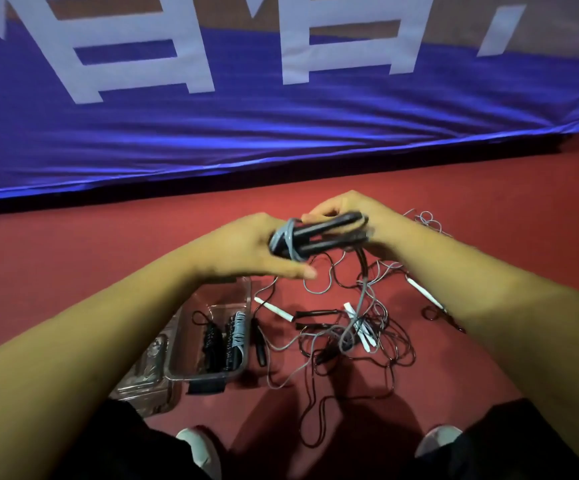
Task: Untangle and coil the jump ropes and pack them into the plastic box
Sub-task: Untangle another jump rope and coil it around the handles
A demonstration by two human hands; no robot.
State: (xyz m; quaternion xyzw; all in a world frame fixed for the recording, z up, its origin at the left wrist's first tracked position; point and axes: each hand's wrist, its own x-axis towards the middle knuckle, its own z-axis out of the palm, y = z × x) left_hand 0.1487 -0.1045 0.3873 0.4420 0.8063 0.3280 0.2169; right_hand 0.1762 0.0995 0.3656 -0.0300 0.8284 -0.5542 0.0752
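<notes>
Jump-rope handles (329, 233), gripped by curled fingers of your right hand (350, 211), need snug grey cord (281, 239) turns (left hand (243, 251) fingers hidden behind them).

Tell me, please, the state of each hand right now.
Left hand: against the rope-wrapped handles, fingers hidden, so cannot tell.
Right hand: closed, gripping those handles.

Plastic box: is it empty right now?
No, the plastic box already holds coiled ropes with dark handles, lying side by side inside it.
</notes>
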